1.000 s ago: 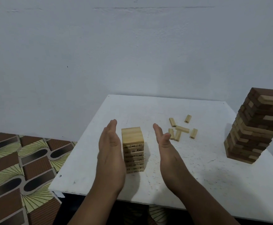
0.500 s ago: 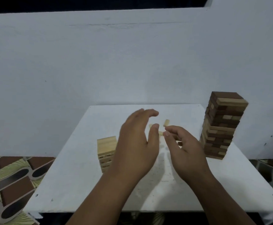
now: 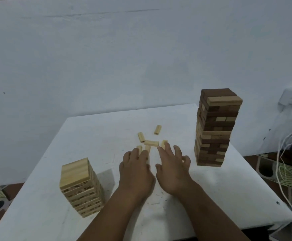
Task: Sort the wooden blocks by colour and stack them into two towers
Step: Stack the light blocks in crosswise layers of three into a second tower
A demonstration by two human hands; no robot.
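While both hands are stretched out over the white table (image 3: 89, 136), the loose blocks (image 3: 151, 143) are being gathered, and that is judged to be the step in hand: light pieces are to be collected for the light tower (image 3: 81, 186). Six or so light blocks are seen scattered just beyond the fingertips, well to the right of the light tower and behind it, with the mixed tower (image 3: 214, 127) farther right again. The left hand (image 3: 135, 168) is laid palm down with fingers reaching onto the two nearest blocks; whether one is pinched or merely touched cannot be told, as the fingers cover them. The right hand (image 3: 172, 168) is spread, fingers loosely bent, its forefinger touching or just beside the upright-looking block at the right end of the scatter; nothing is seen gripped in it. Relative to the light tower, the hands are placed to its right and a little behind, clear of its side. The sort is judged far from done: dark and light layers are yet mingled in the mixed tower, and only a short light tower has been built. For the next move, a firm pinch on the near blocks is called for, then a lift and a carry leftward to the light tower's top, where each piece should be set down flat and square so the stack is not nudged.
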